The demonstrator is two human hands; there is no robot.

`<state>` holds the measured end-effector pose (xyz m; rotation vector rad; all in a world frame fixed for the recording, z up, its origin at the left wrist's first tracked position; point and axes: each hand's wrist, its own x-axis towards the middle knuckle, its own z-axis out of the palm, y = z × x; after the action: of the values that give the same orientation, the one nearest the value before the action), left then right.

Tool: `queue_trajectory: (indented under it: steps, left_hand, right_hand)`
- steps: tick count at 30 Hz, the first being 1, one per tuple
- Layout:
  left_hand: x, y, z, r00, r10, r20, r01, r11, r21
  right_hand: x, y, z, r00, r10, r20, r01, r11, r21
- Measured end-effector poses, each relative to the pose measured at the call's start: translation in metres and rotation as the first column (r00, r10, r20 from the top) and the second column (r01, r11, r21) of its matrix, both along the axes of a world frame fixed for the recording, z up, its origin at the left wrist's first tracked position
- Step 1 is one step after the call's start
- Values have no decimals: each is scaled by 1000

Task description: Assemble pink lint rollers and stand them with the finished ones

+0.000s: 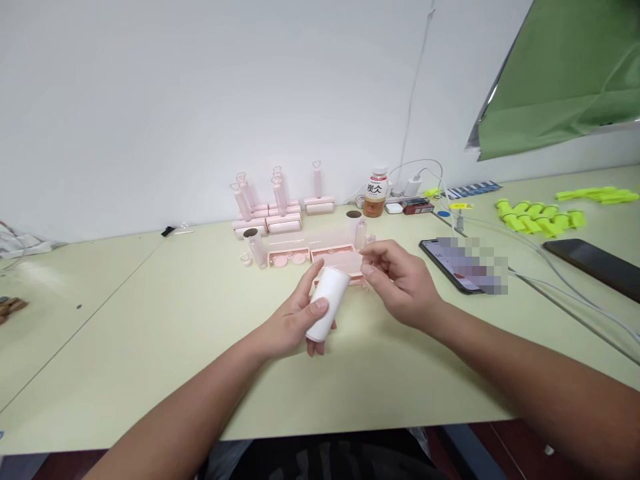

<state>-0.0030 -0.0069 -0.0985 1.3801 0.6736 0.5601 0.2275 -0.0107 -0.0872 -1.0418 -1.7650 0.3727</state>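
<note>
So the left hand point(295, 320) has a plain white roll point(327, 303) wrapped in its fingers, thumb across the front, held just above the pale green table point(150, 333) around the middle of the scene. The roll is a smooth, short cylinder, no print on it, tilted with its top end leaning away to the right. The right hand point(400, 283) sits just to the right of it, thumb and forefinger pinched together close to the roll's far end; can't really tell if there's something thin between them or if they actually touch the roll.

Right behind the hands there are two shallow pink trays point(313, 255) side by side. The left one has a few round pink discs in it, and the right one is partly hidden by the roll, so not sure what's inside. A clear pinkish tube point(257, 252) stands left of them. Farther back is a bunch of pink roller handles point(275, 203) with heart-shaped tops.

Far right of those is a drink bottle point(376, 195) with amber liquid and a white label with dark Chinese characters, too small for me to read properly. A phone point(450, 263) lies to the right with its screen blurred, and neon yellow-green parts point(540, 217) sit beyond it.
</note>
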Motion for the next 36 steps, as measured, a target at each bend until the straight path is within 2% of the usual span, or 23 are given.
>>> queue_trajectory:
  steps: [2, 4, 6, 9, 13, 16, 18, 20, 24, 27, 29, 32, 34, 36]
  left_hand:
    - [-2, 1, 3, 999, 19, 33, -19, 1000, 2]
    - [-4, 4, 3, 996, 40, 80, -41, 999, 5]
    - [-4, 7, 2, 989, 86, 124, -90, 996, 22]
    - [-3, 11, 1, 962, 217, 168, -229, 972, 54]
    - [-1, 16, 2, 897, 398, 192, -409, 912, 21]
    - [-1, 20, 3, 854, 480, 202, -484, 875, -35]
    - [-2, 22, 3, 846, 490, 211, -487, 870, -70]
    - [-3, 23, 3, 854, 473, 217, -467, 881, -81]
    - [-3, 22, 2, 889, 404, 217, -403, 914, -52]
    - [-3, 20, 0, 907, 390, 157, -391, 920, -22]
    - [-1, 18, 0, 913, 396, 94, -398, 918, -8]
    - [2, 14, -1, 932, 361, 39, -362, 932, 23]
    - [3, 13, -3, 942, 333, 43, -334, 941, 46]
    - [4, 13, -6, 946, 319, 63, -323, 945, 60]
  right_hand:
    - [4, 5, 7, 967, -60, 247, 99, 984, -146]
    - [8, 10, 11, 868, -6, 496, 161, 949, -270]
    - [10, 15, 10, 758, 90, 647, 193, 915, -354]
    - [9, 19, 2, 667, 151, 729, 232, 889, -395]
    - [7, 21, -3, 662, 102, 743, 231, 915, -331]
    - [5, 18, 0, 742, 95, 664, 121, 955, -272]
    - [4, 16, 1, 812, 97, 576, 48, 972, -232]
    - [2, 15, 0, 862, 84, 500, 16, 981, -192]
    - [-1, 16, -5, 912, 90, 400, -32, 988, -150]
    - [-5, 16, -7, 951, 127, 281, -63, 972, -225]
    - [-8, 15, -8, 976, 161, 145, -97, 923, -373]
    - [-12, 12, -8, 982, 174, -79, -186, 775, -604]
    - [-13, 12, -9, 965, 165, -203, -260, 686, -679]
    - [-12, 13, -10, 940, 155, -305, -331, 636, -697]
